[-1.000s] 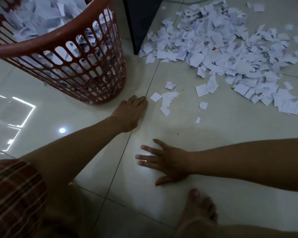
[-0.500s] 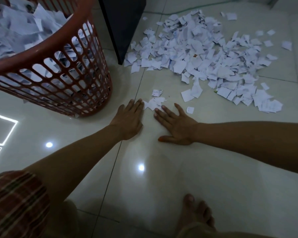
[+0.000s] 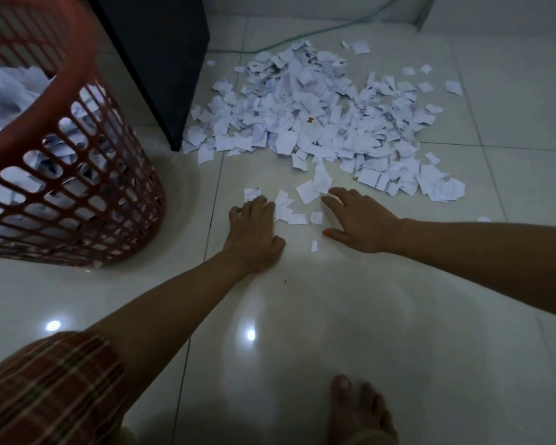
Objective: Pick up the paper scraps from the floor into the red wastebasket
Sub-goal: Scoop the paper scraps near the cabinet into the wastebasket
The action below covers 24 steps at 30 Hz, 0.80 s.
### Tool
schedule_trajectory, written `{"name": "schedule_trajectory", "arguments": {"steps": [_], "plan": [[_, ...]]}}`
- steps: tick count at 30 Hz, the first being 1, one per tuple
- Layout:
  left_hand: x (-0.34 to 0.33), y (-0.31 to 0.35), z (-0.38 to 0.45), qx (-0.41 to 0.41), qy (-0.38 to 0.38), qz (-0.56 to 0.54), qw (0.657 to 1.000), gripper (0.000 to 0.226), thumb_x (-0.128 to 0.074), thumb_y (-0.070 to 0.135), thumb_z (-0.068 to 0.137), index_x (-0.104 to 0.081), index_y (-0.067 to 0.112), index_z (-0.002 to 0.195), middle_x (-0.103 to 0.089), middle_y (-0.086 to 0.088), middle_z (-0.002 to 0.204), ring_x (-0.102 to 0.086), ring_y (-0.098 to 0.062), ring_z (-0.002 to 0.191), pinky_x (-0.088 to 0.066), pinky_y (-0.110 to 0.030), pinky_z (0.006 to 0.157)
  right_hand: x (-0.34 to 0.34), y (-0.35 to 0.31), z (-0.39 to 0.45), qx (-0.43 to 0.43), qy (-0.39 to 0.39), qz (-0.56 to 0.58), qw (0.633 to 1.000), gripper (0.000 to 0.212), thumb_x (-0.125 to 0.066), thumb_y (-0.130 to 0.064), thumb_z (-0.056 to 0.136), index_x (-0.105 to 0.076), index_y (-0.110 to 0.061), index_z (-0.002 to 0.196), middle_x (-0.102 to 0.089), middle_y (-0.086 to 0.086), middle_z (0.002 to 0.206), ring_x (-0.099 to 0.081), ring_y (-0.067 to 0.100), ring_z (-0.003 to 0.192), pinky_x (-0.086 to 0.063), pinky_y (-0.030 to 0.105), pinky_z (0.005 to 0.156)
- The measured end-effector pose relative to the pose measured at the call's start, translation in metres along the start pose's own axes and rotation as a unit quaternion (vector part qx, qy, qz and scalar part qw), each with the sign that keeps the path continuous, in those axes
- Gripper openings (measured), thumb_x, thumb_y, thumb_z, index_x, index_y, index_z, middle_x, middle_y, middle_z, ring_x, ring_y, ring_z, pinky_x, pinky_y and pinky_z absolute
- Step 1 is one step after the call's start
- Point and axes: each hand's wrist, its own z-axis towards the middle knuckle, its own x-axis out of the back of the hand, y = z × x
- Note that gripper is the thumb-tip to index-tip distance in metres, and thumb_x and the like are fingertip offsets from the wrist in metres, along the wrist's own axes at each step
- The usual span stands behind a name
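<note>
Far left: red wastebasket [image 3: 77, 175], upright, already heaped with paper. Just right of it, at the far side, a dark cabinet [image 3: 161, 59] standing on the pale tile floor [image 3: 334, 332].

Centre: left hand [image 3: 254, 232] palm down on the tile, fingers lightly bent and close together, nothing in the grip. Touching its fingertips on the right, a small cluster of paper scraps [image 3: 288, 208]; one printed scrap [image 3: 252, 193] just beyond the fingertips.

Right of the cluster: right hand [image 3: 360, 220], flat, fingers spread, thumb pointing in, nothing held. A few scraps caught between the two hands, one small piece [image 3: 314, 246] nearer, just off the thumb.

Best way, by the look of it: slide both hands together flat along the tile, herd the loose bits into one bunch, then scoop from underneath and carry left to the basket.

Farther right and beyond: the big pile [image 3: 318, 117], untouched, well past the fingertips. Plenty left to clear.
</note>
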Motion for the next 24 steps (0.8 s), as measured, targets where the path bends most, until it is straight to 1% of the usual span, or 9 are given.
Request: {"name": "schedule_trajectory", "arguments": {"steps": [2, 5, 8, 12, 15, 17, 19, 22, 24], "plan": [[0.001, -0.003, 0.006, 0.021, 0.044, -0.019, 0.999, 0.084, -0.045, 0.055, 0.077, -0.023, 0.014, 0.147, -0.020, -0.015, 0.151, -0.022, -0.031, 0.134, -0.022, -0.046, 0.105, -0.004, 0.002, -0.003, -0.034, 0.013, 0.073, 0.997, 0.082, -0.049, -0.056, 0.092, -0.018, -0.008, 0.151, -0.020, 0.016, 0.152, -0.034, 0.033, 0.132, -0.037, 0.042, 0.105], [-0.001, -0.014, 0.014, 0.081, 0.025, -0.048, 0.995, 0.107, -0.061, 0.071, 0.070, -0.010, 0.024, 0.152, -0.008, -0.012, 0.155, -0.015, -0.032, 0.136, -0.025, -0.048, 0.107, -0.010, -0.003, -0.005, -0.049, -0.008, 0.147, 0.988, 0.095, -0.062, -0.060, 0.083, -0.020, -0.009, 0.152, -0.023, 0.015, 0.147, -0.037, 0.032, 0.130, -0.038, 0.041, 0.105], [-0.001, -0.021, 0.020, 0.090, 0.014, -0.056, 0.994, 0.104, -0.063, 0.071, 0.072, -0.016, 0.023, 0.151, -0.023, -0.011, 0.149, -0.023, -0.034, 0.130, -0.030, -0.044, 0.104, -0.016, -0.014, 0.001, -0.050, -0.015, 0.177, 0.983, 0.098, -0.072, -0.058, 0.075, -0.028, -0.009, 0.148, -0.031, 0.015, 0.139, -0.043, 0.031, 0.120, -0.041, 0.039, 0.101], [-0.003, -0.021, 0.023, 0.062, 0.046, -0.140, 0.987, 0.072, -0.072, 0.046, 0.080, -0.047, 0.013, 0.139, -0.042, -0.011, 0.129, -0.037, -0.030, 0.117, -0.030, -0.027, 0.090, -0.021, -0.024, 0.018, -0.047, 0.022, 0.224, 0.973, 0.076, -0.079, -0.042, 0.076, -0.045, -0.005, 0.134, -0.039, 0.014, 0.119, -0.050, 0.028, 0.097, -0.045, 0.036, 0.086], [-0.006, -0.020, 0.023, 0.061, 0.067, -0.220, 0.971, 0.052, -0.075, 0.027, 0.080, -0.060, 0.007, 0.126, -0.050, -0.011, 0.113, -0.052, -0.026, 0.101, -0.033, -0.021, 0.079, -0.022, -0.024, 0.034, -0.069, 0.053, 0.250, 0.964, 0.054, -0.076, -0.027, 0.082, -0.054, -0.004, 0.125, -0.049, 0.015, 0.117, -0.052, 0.030, 0.104, -0.041, 0.033, 0.085], [-0.005, -0.018, 0.022, 0.066, 0.075, -0.250, 0.963, 0.044, -0.074, 0.019, 0.082, -0.063, 0.006, 0.123, -0.052, -0.011, 0.109, -0.054, -0.022, 0.095, -0.033, -0.020, 0.075, -0.022, -0.024, 0.042, -0.072, 0.076, 0.262, 0.959, 0.037, -0.073, -0.018, 0.084, -0.061, -0.002, 0.115, -0.059, 0.017, 0.110, -0.055, 0.031, 0.103, -0.041, 0.032, 0.084], [-0.004, -0.015, 0.022, 0.067, 0.078, -0.257, 0.961, 0.042, -0.071, 0.017, 0.084, -0.063, 0.006, 0.123, -0.054, -0.011, 0.109, -0.055, -0.023, 0.096, -0.036, -0.022, 0.077, -0.021, -0.025, 0.048, -0.067, 0.094, 0.268, 0.956, 0.026, -0.071, -0.011, 0.084, -0.065, 0.001, 0.106, -0.064, 0.018, 0.102, -0.059, 0.032, 0.097, -0.043, 0.032, 0.080], [-0.005, -0.010, 0.022, 0.069, 0.084, -0.263, 0.959, 0.046, -0.067, 0.023, 0.087, -0.059, 0.007, 0.129, -0.054, -0.009, 0.111, -0.056, -0.024, 0.101, -0.039, -0.022, 0.082, -0.020, -0.024, 0.051, -0.048, 0.113, 0.272, 0.954, 0.022, -0.070, -0.011, 0.084, -0.067, -0.001, 0.104, -0.067, 0.015, 0.096, -0.061, 0.027, 0.089, -0.045, 0.032, 0.078], [-0.005, -0.006, 0.022, 0.076, 0.084, -0.259, 0.959, 0.060, -0.069, 0.033, 0.086, -0.050, 0.009, 0.137, -0.050, -0.008, 0.119, -0.054, -0.022, 0.106, -0.038, -0.021, 0.083, -0.018, -0.022, 0.050, -0.026, 0.127, 0.266, 0.955, 0.027, -0.072, -0.017, 0.084, -0.064, -0.005, 0.107, -0.062, 0.011, 0.099, -0.055, 0.019, 0.084, -0.046, 0.035, 0.078]]}}
